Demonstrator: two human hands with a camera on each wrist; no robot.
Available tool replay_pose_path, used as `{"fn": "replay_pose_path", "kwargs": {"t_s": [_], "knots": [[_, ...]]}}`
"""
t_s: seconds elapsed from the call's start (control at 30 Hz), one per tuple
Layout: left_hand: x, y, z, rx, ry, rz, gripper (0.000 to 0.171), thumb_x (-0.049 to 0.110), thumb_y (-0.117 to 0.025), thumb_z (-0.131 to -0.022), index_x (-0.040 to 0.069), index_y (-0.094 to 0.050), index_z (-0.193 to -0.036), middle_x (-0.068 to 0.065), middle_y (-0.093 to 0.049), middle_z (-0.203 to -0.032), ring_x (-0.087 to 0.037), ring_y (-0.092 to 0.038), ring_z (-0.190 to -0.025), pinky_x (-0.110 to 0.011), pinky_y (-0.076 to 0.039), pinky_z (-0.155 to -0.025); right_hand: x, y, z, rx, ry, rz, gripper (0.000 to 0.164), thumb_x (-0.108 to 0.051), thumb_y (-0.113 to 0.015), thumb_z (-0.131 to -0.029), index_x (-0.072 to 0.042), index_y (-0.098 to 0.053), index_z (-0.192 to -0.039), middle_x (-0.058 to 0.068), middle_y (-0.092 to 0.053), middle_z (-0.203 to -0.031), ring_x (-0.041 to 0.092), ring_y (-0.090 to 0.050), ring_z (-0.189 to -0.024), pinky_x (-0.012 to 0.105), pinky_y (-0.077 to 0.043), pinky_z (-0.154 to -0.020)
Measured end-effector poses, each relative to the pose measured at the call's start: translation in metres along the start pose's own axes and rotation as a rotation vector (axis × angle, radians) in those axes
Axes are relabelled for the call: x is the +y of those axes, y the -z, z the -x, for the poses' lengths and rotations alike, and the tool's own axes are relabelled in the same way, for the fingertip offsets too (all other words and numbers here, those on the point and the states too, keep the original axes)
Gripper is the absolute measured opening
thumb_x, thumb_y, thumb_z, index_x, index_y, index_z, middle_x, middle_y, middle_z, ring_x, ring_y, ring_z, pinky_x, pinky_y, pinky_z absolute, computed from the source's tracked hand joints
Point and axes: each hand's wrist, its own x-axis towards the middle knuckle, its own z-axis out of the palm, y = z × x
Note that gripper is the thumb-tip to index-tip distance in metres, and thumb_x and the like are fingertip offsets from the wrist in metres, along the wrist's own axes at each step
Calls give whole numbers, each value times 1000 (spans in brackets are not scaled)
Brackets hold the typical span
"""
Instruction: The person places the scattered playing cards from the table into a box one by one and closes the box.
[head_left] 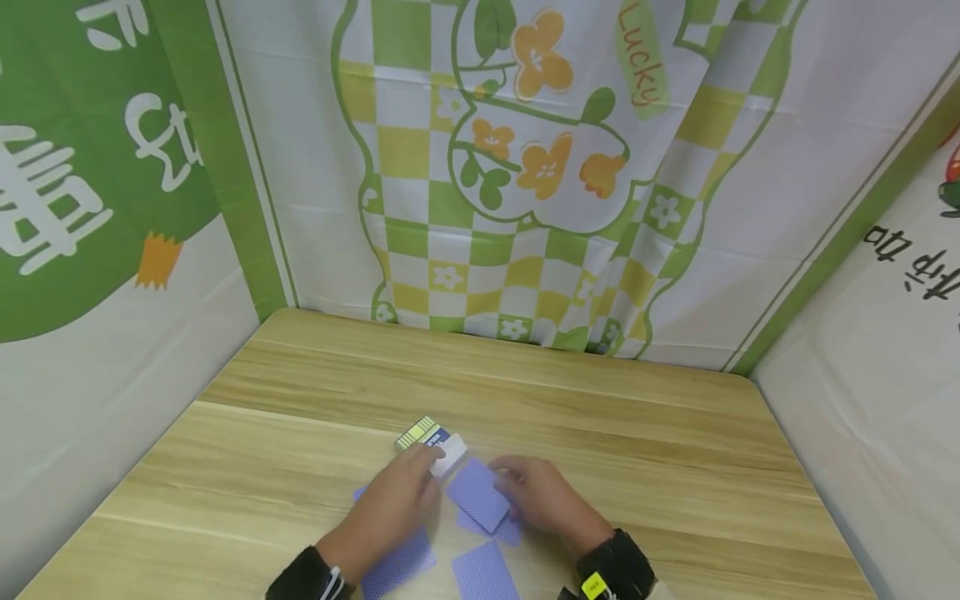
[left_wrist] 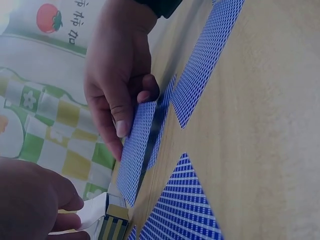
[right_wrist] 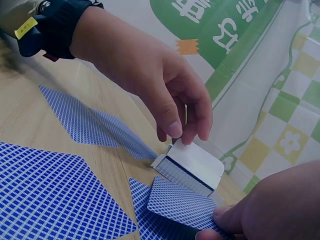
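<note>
My right hand (head_left: 543, 497) pinches a blue-patterned playing card (head_left: 480, 493) at its edge. In the left wrist view that card (left_wrist: 136, 150) is tilted up, thumb on one face and fingers behind. Another card (head_left: 512, 532) lies partly beneath it on the table. My left hand (head_left: 393, 504) is at the open end of a card box (head_left: 420, 433), thumb and curled fingers pinching its white flap (right_wrist: 195, 157). A row of dark blue shows inside the box opening in the right wrist view. My left hand partly hides the box from above.
More face-down cards lie near me: one (head_left: 486, 575) between the forearms, another (head_left: 401, 568) beside the left wrist, partly covered. The wooden table (head_left: 637, 433) ends at a printed curtain (head_left: 487, 275) behind, with cloth walls at both sides.
</note>
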Motion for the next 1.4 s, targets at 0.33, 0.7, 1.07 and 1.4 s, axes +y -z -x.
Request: {"fn": "replay_pose_path", "kwargs": {"t_s": [0.33, 0.7, 1.07, 1.4], "knots": [[-3, 0, -6, 48, 2, 7, 32, 7, -71, -90, 6, -66, -122, -6, -62, -115, -25, -64, -108, -42, -56, -92, 1, -1, -1, -23, 21, -80, 31, -24, -61, -101, -15, -66, -130, 4, -65, -72, 18, -61, -56, 34, -54, -49], [-13, -6, -9, 64, 46, 3, 27, 5, -71, -87, 6, -71, -114, -8, -66, -111, -25, -64, -104, -42, -56, -91, 2, -9, -5, -35, 57, -121, 32, -17, -61, -100, -6, -65, -130, 4, -67, -70, 17, -62, -54, 36, -56, -50], [-14, -8, -12, 90, 34, 31, 21, 1, -65, -91, 4, -74, -110, -13, -74, -110, -31, -69, -106, -43, -56, -93, -2, -8, -3, -51, 51, -162, 32, -14, -59, -101, -2, -63, -130, 6, -66, -72, 18, -64, -58, 35, -58, -54], [-10, -4, -12, 103, 30, 36, 21, -1, -67, -89, 5, -75, -107, -13, -74, -109, -29, -70, -103, -43, -57, -88, -2, -7, -5, -54, 73, -159, 31, -14, -58, -102, -3, -63, -130, 7, -65, -70, 19, -64, -58, 37, -58, -53]]}}
